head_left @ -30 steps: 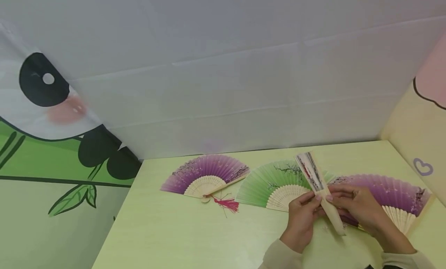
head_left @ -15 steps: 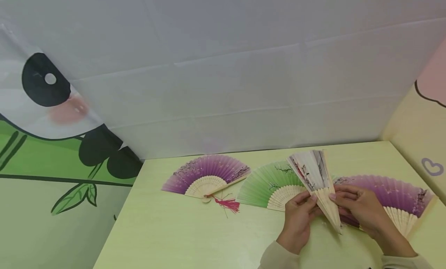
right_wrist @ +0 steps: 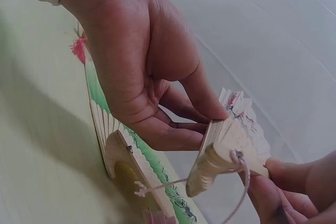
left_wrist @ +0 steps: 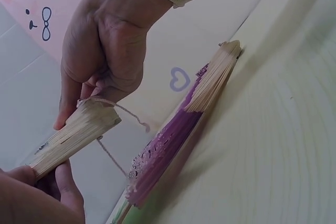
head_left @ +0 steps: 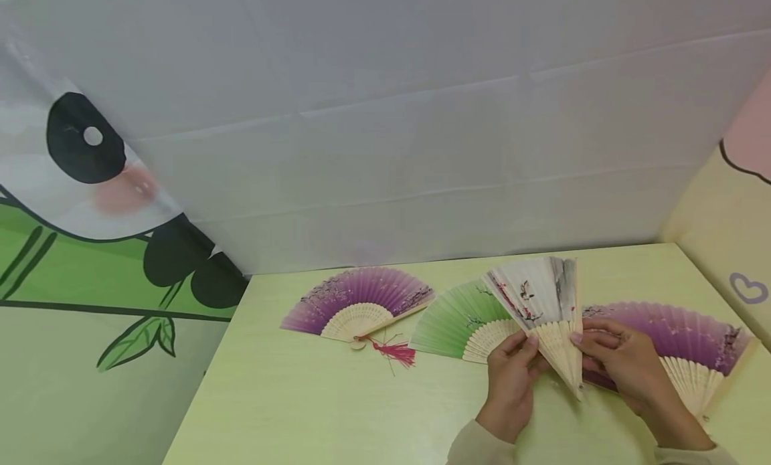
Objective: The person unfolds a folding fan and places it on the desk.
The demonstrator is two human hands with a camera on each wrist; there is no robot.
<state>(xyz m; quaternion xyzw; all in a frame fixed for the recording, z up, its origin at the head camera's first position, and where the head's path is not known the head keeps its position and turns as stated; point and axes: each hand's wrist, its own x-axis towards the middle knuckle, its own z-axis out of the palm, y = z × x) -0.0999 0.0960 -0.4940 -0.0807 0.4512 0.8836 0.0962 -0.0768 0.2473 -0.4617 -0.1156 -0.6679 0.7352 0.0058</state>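
Note:
Both hands hold a partly spread folding fan (head_left: 538, 292), its white leaf printed with red blossom and grey shading over pale slatted ribs. My left hand (head_left: 510, 385) pinches the ribs at their left edge, thumb on the near face. On the opposite edge, my right hand (head_left: 629, 364) pinches the outer rib between thumb and fingers. The pivot end points down toward me. In the left wrist view a thin cord (left_wrist: 111, 156) hangs from that end. Behind the held fan lies a green fan (head_left: 460, 311), partly covered. A purple fan (head_left: 674, 328) lies spread beside and partly behind my right hand.
Another purple fan (head_left: 361, 296) lies spread at the left of the pale yellow-green table (head_left: 325, 411), its red tassel (head_left: 394, 353) on the tabletop. A white sheet (head_left: 385, 150) rises behind the table. Printed cartoon walls flank both sides.
The held fan has gone from nearly folded to partly spread, showing more of its white leaf. Its left edge has swung left with my left hand; my right hand has moved little.

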